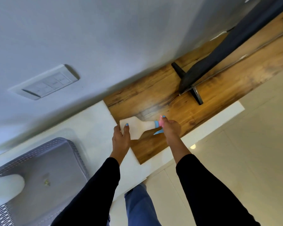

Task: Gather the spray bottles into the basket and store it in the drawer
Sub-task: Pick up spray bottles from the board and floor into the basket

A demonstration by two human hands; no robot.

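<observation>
While one bottle (pixel 5 188) already lies in the basket (pixel 56 149) nearby, left hand (pixel 121 137) clamps the base and right hand (pixel 171 128) the nozzle of a second bottle (pixel 142 128) over the wood top (pixel 178 101). Step: gathering. Next: carry left, lower into basket.

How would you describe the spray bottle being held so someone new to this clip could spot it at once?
Start at the wooden countertop beside the white counter. Over the seam between them, the left hand and right hand hold a white spray bottle lying sideways. Its blue collar and pink-and-blue trigger head set it apart from the blurred white bottle already in the grey basket.
</observation>
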